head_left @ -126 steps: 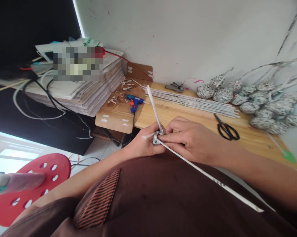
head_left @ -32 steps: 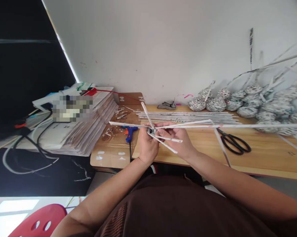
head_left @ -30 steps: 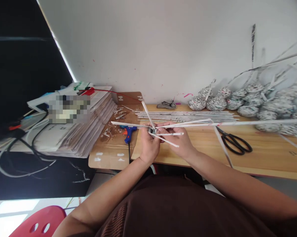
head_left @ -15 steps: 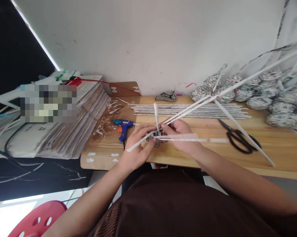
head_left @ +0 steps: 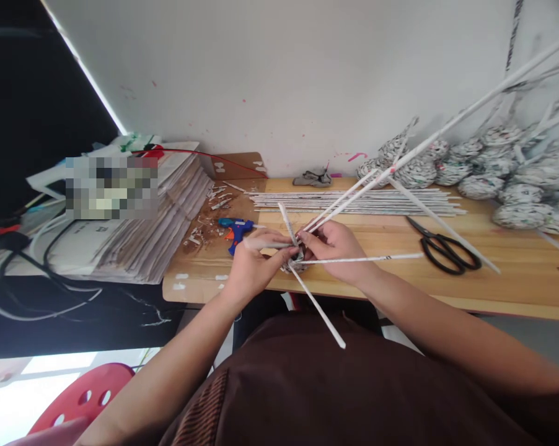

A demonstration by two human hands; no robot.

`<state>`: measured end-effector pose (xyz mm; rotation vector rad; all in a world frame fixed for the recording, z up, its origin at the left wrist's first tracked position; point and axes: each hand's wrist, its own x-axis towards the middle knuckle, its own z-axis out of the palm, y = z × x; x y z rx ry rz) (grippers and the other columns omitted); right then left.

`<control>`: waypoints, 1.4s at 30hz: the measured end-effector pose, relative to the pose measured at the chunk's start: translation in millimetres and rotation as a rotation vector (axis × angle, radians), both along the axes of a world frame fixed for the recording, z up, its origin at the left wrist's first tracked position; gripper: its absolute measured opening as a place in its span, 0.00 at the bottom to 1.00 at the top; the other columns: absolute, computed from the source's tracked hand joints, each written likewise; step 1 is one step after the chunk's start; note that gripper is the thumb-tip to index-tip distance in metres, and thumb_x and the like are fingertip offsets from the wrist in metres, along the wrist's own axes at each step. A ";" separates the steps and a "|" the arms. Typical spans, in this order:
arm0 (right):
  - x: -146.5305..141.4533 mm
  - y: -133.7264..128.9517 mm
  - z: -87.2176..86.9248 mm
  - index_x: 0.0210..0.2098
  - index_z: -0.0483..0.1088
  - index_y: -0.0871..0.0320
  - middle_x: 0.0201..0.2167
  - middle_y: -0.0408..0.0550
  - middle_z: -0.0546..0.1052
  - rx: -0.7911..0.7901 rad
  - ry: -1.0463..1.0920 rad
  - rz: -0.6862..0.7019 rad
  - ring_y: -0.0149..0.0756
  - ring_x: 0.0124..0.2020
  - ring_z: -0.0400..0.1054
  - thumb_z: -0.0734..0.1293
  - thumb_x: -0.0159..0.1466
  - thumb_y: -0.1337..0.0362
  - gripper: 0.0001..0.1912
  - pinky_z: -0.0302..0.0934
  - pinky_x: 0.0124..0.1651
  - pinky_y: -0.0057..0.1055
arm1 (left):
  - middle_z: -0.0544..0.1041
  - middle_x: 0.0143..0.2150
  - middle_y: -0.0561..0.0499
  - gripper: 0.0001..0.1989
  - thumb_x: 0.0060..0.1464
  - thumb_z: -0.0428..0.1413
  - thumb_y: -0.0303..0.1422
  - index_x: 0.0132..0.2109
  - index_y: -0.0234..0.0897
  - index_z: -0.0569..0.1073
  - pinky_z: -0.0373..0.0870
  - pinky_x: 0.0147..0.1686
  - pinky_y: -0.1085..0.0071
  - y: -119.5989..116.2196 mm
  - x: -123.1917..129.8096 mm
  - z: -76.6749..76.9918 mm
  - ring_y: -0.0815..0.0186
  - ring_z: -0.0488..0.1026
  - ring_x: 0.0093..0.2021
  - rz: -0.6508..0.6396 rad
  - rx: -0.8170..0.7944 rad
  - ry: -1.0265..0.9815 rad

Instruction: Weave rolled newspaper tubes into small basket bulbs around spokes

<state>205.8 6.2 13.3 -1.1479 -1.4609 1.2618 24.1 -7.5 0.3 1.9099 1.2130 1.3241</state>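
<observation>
A small woven newspaper piece [head_left: 289,267] sits low between my hands, with rolled paper sticks poking out of it in several directions. My left hand [head_left: 256,263] is closed, its thumb and fingers pinching the weave and a paper stick from the left. On the other side my right hand [head_left: 338,251] is closed around the bases of long white paper sticks [head_left: 354,204], which slant up to the right. One paper stick [head_left: 323,313] points down over my lap, and another crosses in front of my right hand. The fingertips partly hide the weave.
Behind my hands lies a row of rolled paper sticks [head_left: 363,202]. Black-handled scissors [head_left: 447,253] are at the right, a blue glue gun [head_left: 237,230] at the left. Woven paper balls [head_left: 507,173] pile up at the far right; a paper stack [head_left: 154,217] stands at the left.
The weave has turned between my hands: a stick that pointed left over my left hand is gone from there, and one now points down toward my lap. The view has shifted slightly.
</observation>
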 end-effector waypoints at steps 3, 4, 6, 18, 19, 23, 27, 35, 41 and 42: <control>-1.7 -3.6 0.3 0.33 0.71 0.59 0.24 0.43 0.75 -0.009 0.032 -0.009 0.29 0.21 0.71 0.68 0.65 0.63 0.06 0.69 0.24 0.26 | 0.82 0.35 0.48 0.04 0.52 0.66 0.34 0.34 0.38 0.82 0.74 0.43 0.66 -6.1 3.5 -1.9 0.62 0.78 0.39 0.066 -0.019 -0.042; -2.3 -4.1 -0.5 0.33 0.71 0.59 0.23 0.43 0.75 -0.030 0.064 -0.016 0.29 0.20 0.71 0.68 0.65 0.63 0.06 0.70 0.23 0.26 | 0.82 0.35 0.48 0.04 0.52 0.66 0.33 0.34 0.38 0.82 0.75 0.42 0.67 -7.9 4.2 -3.9 0.62 0.78 0.39 0.081 -0.034 -0.072; -3.8 -4.6 -3.2 0.34 0.70 0.59 0.24 0.42 0.75 -0.097 0.140 -0.044 0.29 0.19 0.71 0.68 0.65 0.61 0.07 0.70 0.22 0.27 | 0.83 0.36 0.48 0.05 0.52 0.65 0.34 0.35 0.37 0.82 0.76 0.40 0.68 -10.5 5.1 -9.9 0.63 0.79 0.37 0.103 -0.079 -0.141; 3.3 -21.8 -15.3 0.20 0.69 0.58 0.17 0.41 0.72 0.183 -0.185 -0.139 0.27 0.19 0.64 0.76 0.54 0.53 0.19 0.56 0.20 0.23 | 0.82 0.35 0.48 0.05 0.56 0.61 0.32 0.37 0.38 0.83 0.74 0.32 0.72 -22.1 10.1 -3.9 0.64 0.79 0.36 0.224 0.084 0.096; 2.6 -21.9 -15.8 0.19 0.69 0.58 0.15 0.40 0.71 0.151 -0.164 -0.137 0.27 0.18 0.63 0.76 0.54 0.52 0.20 0.55 0.20 0.23 | 0.82 0.35 0.48 0.05 0.56 0.61 0.32 0.37 0.38 0.83 0.74 0.32 0.72 -23.2 9.5 -2.1 0.64 0.79 0.36 0.217 0.086 0.107; -4.8 -23.3 -21.6 0.22 0.71 0.59 0.14 0.40 0.70 -0.101 0.077 -0.103 0.27 0.14 0.61 0.75 0.53 0.45 0.23 0.56 0.16 0.24 | 0.82 0.33 0.48 0.03 0.54 0.61 0.28 0.35 0.37 0.81 0.74 0.35 0.70 -24.7 6.6 6.1 0.64 0.79 0.35 0.167 0.085 0.156; -9.8 -28.5 -27.4 0.26 0.72 0.59 0.18 0.42 0.73 -0.133 0.247 -0.100 0.28 0.17 0.66 0.73 0.56 0.44 0.23 0.62 0.19 0.25 | 0.81 0.30 0.50 0.03 0.51 0.62 0.27 0.32 0.37 0.81 0.74 0.36 0.69 -21.8 5.5 9.0 0.64 0.78 0.33 0.184 0.101 0.178; -3.7 -21.9 -6.6 0.33 0.77 0.56 0.29 0.45 0.80 0.300 -0.263 -0.039 0.33 0.29 0.73 0.72 0.60 0.61 0.05 0.65 0.33 0.29 | 0.81 0.31 0.51 0.05 0.50 0.61 0.25 0.32 0.39 0.80 0.74 0.34 0.72 -22.5 6.1 8.2 0.65 0.77 0.33 0.196 0.120 0.188; -10.8 -22.3 -8.5 0.30 0.72 0.57 0.25 0.43 0.77 0.311 -0.238 -0.090 0.30 0.25 0.69 0.68 0.60 0.64 0.04 0.62 0.29 0.26 | 0.83 0.31 0.49 0.03 0.51 0.62 0.27 0.33 0.37 0.81 0.74 0.33 0.71 -23.2 8.9 4.2 0.65 0.78 0.31 0.224 0.036 0.095; -12.5 -22.4 -12.2 0.30 0.70 0.57 0.25 0.42 0.76 0.313 -0.195 -0.110 0.29 0.25 0.69 0.68 0.61 0.63 0.05 0.63 0.29 0.25 | 0.83 0.31 0.49 0.03 0.50 0.62 0.27 0.33 0.37 0.82 0.74 0.32 0.72 -23.5 9.9 2.2 0.65 0.78 0.31 0.240 0.018 0.070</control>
